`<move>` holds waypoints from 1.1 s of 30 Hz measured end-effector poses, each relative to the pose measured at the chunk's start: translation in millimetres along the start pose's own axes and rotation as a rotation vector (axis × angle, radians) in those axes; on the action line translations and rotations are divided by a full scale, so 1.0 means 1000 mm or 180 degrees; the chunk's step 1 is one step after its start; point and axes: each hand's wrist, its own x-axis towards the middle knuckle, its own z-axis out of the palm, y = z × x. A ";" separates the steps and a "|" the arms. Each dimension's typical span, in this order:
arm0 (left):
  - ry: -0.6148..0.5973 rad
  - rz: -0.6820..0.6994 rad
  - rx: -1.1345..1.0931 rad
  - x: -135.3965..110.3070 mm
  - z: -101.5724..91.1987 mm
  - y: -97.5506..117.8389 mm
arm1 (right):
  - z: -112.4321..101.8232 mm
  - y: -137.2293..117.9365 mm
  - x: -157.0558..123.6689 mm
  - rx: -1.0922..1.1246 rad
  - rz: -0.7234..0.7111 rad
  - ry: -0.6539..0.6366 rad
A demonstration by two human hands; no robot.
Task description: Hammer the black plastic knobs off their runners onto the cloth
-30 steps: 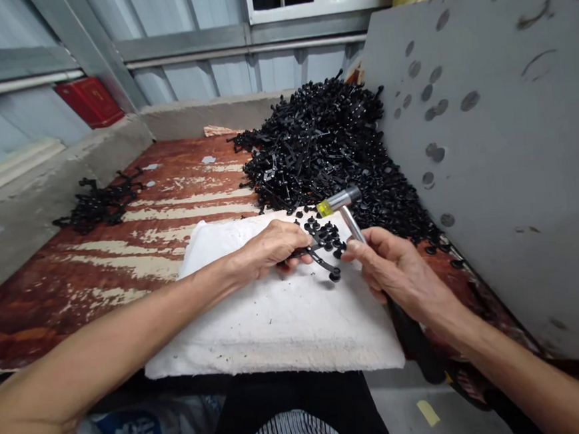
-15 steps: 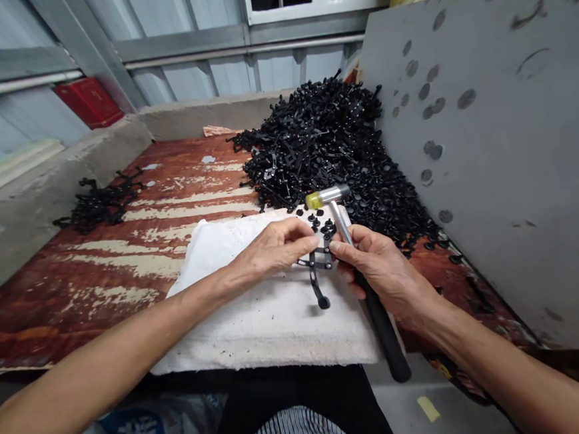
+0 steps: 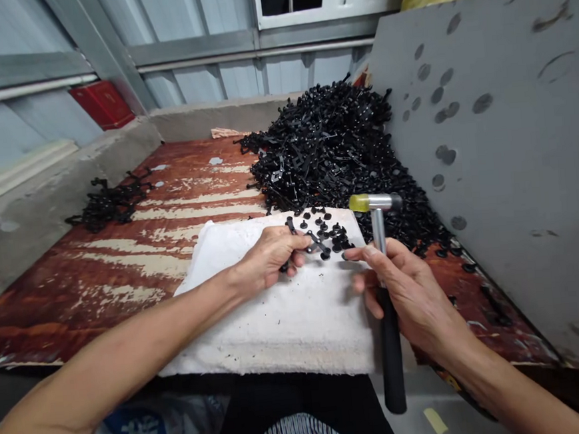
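Note:
My left hand (image 3: 275, 255) is closed on a black jointed linkage (image 3: 316, 243) with round ends, held just over the white cloth pad (image 3: 278, 325). In my right hand (image 3: 399, 278) a mallet (image 3: 391, 349) stands nearly upright, its black grip pointing toward me. The mallet's head has one yellow face and one dark face. My right index fingertip is by a small dark piece at the pad's right side; whether it is pinched I cannot tell. Several small black round pegs (image 3: 339, 240) lie on the pad between the hands.
A large heap of black parts (image 3: 323, 141) rises behind the pad, against a grey board (image 3: 512, 179) on the right. A smaller pile of black linkages (image 3: 110, 203) lies at the left on the worn red-brown tabletop (image 3: 187, 185). A red box (image 3: 101, 105) is by the wall.
My left hand has lifted and turned the linkage off the pad. The right hand, with the mallet, has moved right, away from the linkage, and the mallet has become more upright.

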 end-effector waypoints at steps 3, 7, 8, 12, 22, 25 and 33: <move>0.0033 0.0159 -0.0034 0.012 -0.005 0.006 | -0.007 0.005 -0.008 0.0264 0.0253 0.0060; 0.0129 0.0055 -0.0082 0.022 -0.003 0.009 | -0.010 0.011 -0.010 0.0465 0.0442 0.0104; 0.0190 0.0023 -0.0081 0.023 -0.002 0.009 | -0.010 0.011 -0.009 0.0473 0.0440 0.0131; 0.0259 -0.0063 -0.0070 0.027 0.001 0.010 | -0.009 0.012 -0.008 0.0446 0.0445 0.0152; 0.0277 -0.0051 -0.0083 0.035 -0.001 0.008 | -0.009 0.010 -0.007 0.0379 0.0446 0.0135; 0.0310 -0.0057 -0.0079 0.035 0.000 0.008 | -0.009 0.010 -0.007 0.0375 0.0433 0.0106; 0.0283 -0.0003 -0.0006 0.037 0.000 0.006 | -0.010 0.011 -0.008 0.0388 0.0416 0.0046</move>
